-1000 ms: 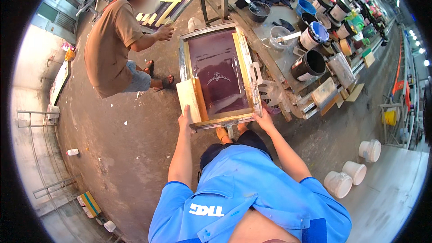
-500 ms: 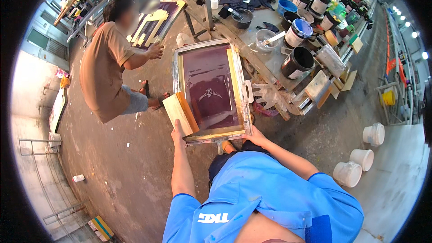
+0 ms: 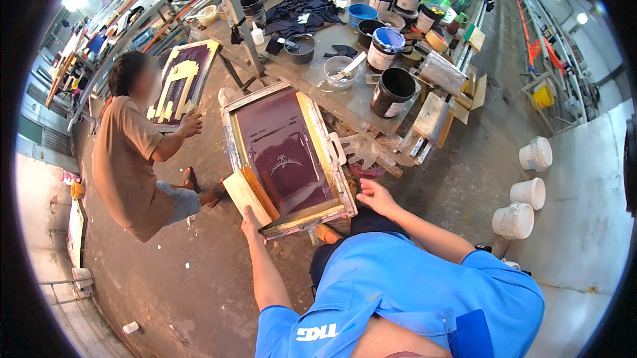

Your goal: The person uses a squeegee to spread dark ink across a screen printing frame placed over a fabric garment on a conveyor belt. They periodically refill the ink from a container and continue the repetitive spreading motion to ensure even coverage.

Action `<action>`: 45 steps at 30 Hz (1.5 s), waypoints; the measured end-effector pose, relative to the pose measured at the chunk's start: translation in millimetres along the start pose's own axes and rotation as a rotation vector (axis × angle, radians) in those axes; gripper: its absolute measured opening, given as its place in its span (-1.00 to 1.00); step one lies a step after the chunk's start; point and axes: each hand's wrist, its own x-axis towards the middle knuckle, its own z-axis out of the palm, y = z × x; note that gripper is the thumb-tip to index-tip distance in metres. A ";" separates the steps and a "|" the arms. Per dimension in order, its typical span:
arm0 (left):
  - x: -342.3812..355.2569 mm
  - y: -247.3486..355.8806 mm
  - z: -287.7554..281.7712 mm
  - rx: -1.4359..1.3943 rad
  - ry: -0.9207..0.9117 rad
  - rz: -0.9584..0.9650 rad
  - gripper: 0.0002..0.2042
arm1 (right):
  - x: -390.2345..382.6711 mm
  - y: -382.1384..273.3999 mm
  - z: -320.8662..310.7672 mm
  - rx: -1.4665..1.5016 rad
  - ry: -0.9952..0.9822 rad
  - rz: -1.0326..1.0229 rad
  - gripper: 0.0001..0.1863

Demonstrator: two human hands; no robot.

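A silk-screen printing frame (image 3: 279, 145) with dark purple mesh and a small pale curved design is tilted in front of me. Across its near-left corner lies a wooden squeegee (image 3: 247, 200), a pale board with a darker orange-brown side. My left hand (image 3: 250, 221) is closed at the squeegee's near end, thumb on the wood and close against the frame's corner; its other fingers are hidden underneath. Just off the frame's right edge, my right hand (image 3: 376, 196) is apart from it with loosely bent fingers and nothing seen in them. A pale handle (image 3: 337, 149) sticks out from the frame's right side.
Beyond the frame a low table holds a black bucket (image 3: 393, 92), a clear bowl (image 3: 341, 72), several ink tubs and dark cloth (image 3: 302, 11). A co-worker (image 3: 133, 149) stands at left beside another screen (image 3: 180, 82). White buckets (image 3: 513, 220) stand on the floor at right.
My right hand has come off the frame's near-right corner. The view has swung right, so the frame, table and co-worker appear farther left. My left hand keeps its grip.
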 end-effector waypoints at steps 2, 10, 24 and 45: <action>-6.4 -3.1 0.8 0.008 0.011 0.012 -0.23 | 4.3 -14.2 -25.7 0.052 0.146 -0.089 -0.29; -58.4 6.8 14.8 -0.063 0.050 0.339 -0.48 | 92.7 -84.8 -124.2 0.063 0.772 -0.325 0.14; -105.1 86.9 29.2 0.715 0.241 0.713 -0.79 | 172.2 -75.1 -137.4 0.085 0.751 -0.477 0.18; 41.7 106.8 156.2 1.161 -0.250 1.197 -0.42 | 1.4 -88.8 -114.6 0.167 0.583 -0.267 -0.03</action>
